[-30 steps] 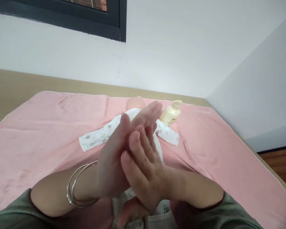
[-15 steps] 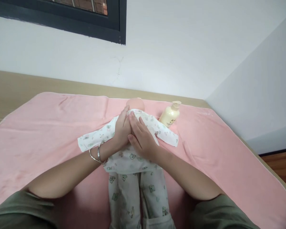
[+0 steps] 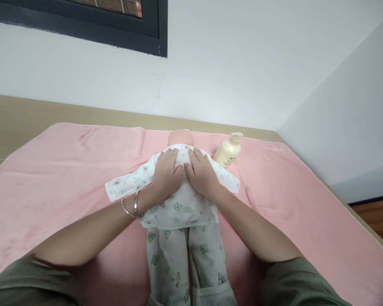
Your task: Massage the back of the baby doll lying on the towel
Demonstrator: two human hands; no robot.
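Observation:
A baby doll (image 3: 181, 216) in a white printed top and trousers lies stretched out, its bare head (image 3: 181, 137) at the far end and its sleeves spread to both sides. My left hand (image 3: 167, 172), with two silver bangles at the wrist, rests flat on the left of the doll's upper body. On the right of it lies my right hand (image 3: 202, 174), palm down. Both thumbs point inward, close to each other near the middle. Neither hand holds anything. The doll's face is not visible.
Under the doll spreads a pink blanket (image 3: 290, 212) over a wooden surface (image 3: 22, 114). A cream pump bottle (image 3: 228, 151) stands just beyond the doll's right-hand sleeve. Behind rises a white wall (image 3: 217, 76) with a dark window frame (image 3: 147, 36).
My hands were pressed together over the middle of the doll's upper body. They have parted to left and right and now lie flat on it. Doll and bottle stay in place.

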